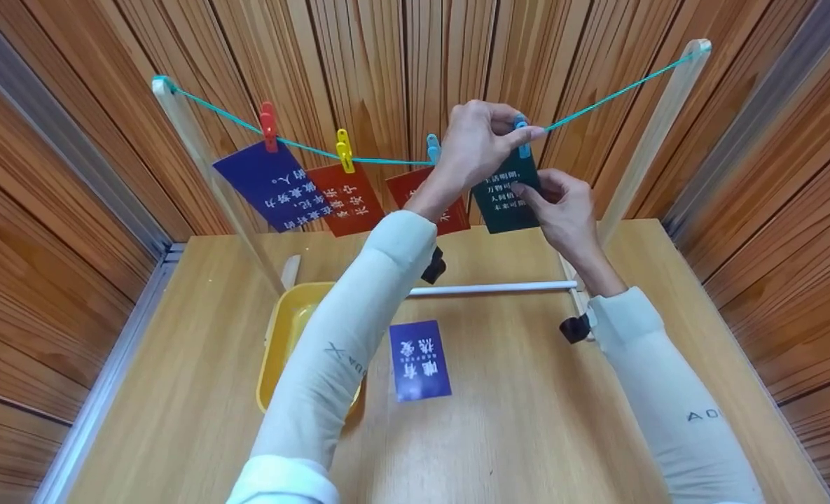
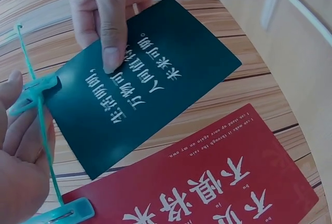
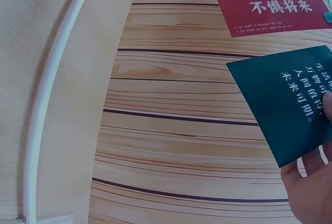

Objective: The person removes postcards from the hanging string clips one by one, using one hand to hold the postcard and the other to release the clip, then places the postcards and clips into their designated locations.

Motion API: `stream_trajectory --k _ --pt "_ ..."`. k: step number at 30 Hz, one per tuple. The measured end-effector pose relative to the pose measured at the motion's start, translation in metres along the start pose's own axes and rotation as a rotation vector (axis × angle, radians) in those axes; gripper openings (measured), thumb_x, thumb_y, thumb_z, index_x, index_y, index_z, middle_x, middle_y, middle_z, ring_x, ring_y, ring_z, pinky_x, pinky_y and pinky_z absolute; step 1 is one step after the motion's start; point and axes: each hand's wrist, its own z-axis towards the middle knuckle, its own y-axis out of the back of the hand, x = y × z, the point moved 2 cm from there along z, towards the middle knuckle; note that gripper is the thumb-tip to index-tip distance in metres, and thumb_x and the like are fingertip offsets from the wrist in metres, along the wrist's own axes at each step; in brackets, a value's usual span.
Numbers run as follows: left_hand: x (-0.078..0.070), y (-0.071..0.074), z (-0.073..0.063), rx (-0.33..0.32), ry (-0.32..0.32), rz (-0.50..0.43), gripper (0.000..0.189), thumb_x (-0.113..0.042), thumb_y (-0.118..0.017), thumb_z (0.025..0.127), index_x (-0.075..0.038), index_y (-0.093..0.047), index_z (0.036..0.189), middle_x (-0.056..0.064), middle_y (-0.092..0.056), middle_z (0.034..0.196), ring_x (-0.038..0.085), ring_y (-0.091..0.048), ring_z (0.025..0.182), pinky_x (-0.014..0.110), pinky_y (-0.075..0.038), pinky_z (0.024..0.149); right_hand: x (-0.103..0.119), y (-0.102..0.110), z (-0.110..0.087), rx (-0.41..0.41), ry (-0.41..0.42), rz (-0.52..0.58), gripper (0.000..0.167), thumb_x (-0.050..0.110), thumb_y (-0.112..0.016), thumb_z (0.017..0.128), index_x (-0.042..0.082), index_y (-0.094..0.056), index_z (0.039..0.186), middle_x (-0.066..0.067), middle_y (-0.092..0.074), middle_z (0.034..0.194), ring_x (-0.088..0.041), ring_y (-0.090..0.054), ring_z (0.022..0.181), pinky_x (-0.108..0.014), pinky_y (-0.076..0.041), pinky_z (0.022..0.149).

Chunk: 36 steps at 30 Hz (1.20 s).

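My left hand [image 1: 474,143] pinches a light blue clothespin [image 1: 524,149] up on the turquoise string [image 1: 618,101]. In the left wrist view, the clothespin [image 2: 47,83] overlaps the string and one edge of a dark green card [image 2: 197,53] with white writing. Lower and to the right, my right hand [image 1: 570,213] holds that card by its side, thumb on the printed face. Beside it hangs a red card [image 3: 272,6] under another blue clothespin [image 1: 433,147]; my left forearm partly hides this card in the head view.
A yellow clothespin [image 1: 344,150] holds another red card [image 1: 351,210], and a red clothespin [image 1: 268,126] a purple card [image 1: 260,175]. Wooden posts [image 1: 656,140] carry the string, with a white bar [image 1: 499,288] low between them. A yellow tray [image 1: 269,378] and purple card [image 1: 420,392] lie on the table.
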Motion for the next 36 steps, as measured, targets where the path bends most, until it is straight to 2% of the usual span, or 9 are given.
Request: stream_trajectory --k 6,10,17,25,31,36 --pt "-0.001 -0.002 0.001 -0.073 -0.063 0.035 0.025 -0.034 -0.072 0.099 -0.015 -0.082 0.112 -0.001 -0.082 0.113 0.01 -0.076 0.101 0.017 -0.06 0.083 0.003 -0.002 -0.001 0.01 0.05 0.022 0.04 0.037 -0.07 0.101 0.009 -0.072 0.129 -0.012 -0.076 0.124 -0.013 -0.072 0.108 -0.038 -0.059 0.106" --pt "-0.001 -0.003 0.001 -0.091 -0.081 0.033 0.025 -0.033 -0.071 0.099 -0.015 -0.082 0.113 0.0 -0.083 0.111 0.009 -0.076 0.097 0.016 -0.06 0.082 0.003 -0.003 -0.002 0.011 0.049 0.037 0.039 0.037 -0.069 0.101 0.01 -0.072 0.13 -0.01 -0.076 0.124 -0.01 -0.071 0.107 -0.038 -0.059 0.105" --pt "0.0 -0.001 0.001 -0.109 -0.067 -0.005 0.027 -0.033 -0.071 0.099 -0.015 -0.081 0.116 0.0 -0.083 0.11 0.009 -0.077 0.098 0.016 -0.06 0.082 0.005 -0.007 -0.003 0.031 0.04 0.07 0.038 0.036 -0.069 0.102 0.009 -0.071 0.129 -0.011 -0.076 0.125 -0.011 -0.072 0.108 -0.037 -0.06 0.104" --pt "-0.003 0.003 0.0 -0.171 -0.142 -0.061 0.026 -0.032 -0.072 0.099 -0.012 -0.081 0.115 0.002 -0.083 0.106 0.007 -0.078 0.094 0.016 -0.059 0.08 0.009 -0.01 -0.004 0.041 0.065 0.079 0.037 0.033 -0.069 0.102 0.009 -0.072 0.13 -0.011 -0.076 0.123 -0.009 -0.072 0.106 -0.027 -0.06 0.098" --pt "-0.004 0.009 -0.005 -0.235 -0.187 -0.098 0.024 -0.03 -0.073 0.099 -0.012 -0.081 0.114 0.001 -0.083 0.111 0.007 -0.078 0.102 0.015 -0.058 0.088 0.01 -0.01 -0.005 0.042 0.072 0.097 0.036 0.033 -0.07 0.102 0.009 -0.072 0.129 -0.01 -0.076 0.122 -0.009 -0.072 0.105 -0.022 -0.06 0.095" --pt "-0.005 0.013 -0.008 -0.232 -0.203 -0.099 0.025 -0.03 -0.073 0.099 -0.012 -0.081 0.115 0.001 -0.083 0.111 0.007 -0.078 0.105 0.015 -0.058 0.091 0.01 -0.008 -0.005 0.035 0.054 0.079 0.037 0.033 -0.07 0.101 0.01 -0.072 0.13 -0.009 -0.076 0.123 -0.008 -0.072 0.106 -0.024 -0.061 0.096"
